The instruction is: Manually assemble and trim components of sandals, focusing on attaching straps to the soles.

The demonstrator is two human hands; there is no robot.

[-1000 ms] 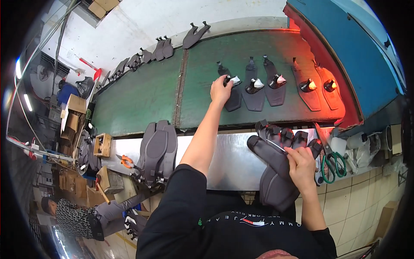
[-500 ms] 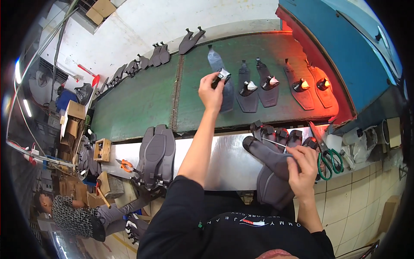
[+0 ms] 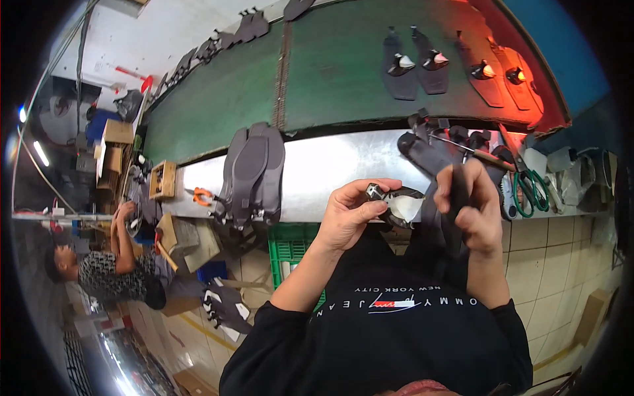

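My left hand is closed on a black strap loop with a silvery fitting, held over the metal bench's front edge; a white insert shows inside the loop. Close on its right, my right hand is closed on a dark grey sole-shaped piece, smeared by motion, so its outline is unclear. Just beyond lie more dark soles with black end tabs. Across these rests a thin metal tool with a brown handle.
Soles with strap loops lie on the green belt, some under red light. Stacked grey soles, orange-handled pliers and green-handled scissors are on the metal bench. A green crate stands below; a co-worker is at left.
My left hand has come back from the belt to the bench's front edge with the strap loop. The sole beneath it has left the belt. My right hand now grips a dark piece.
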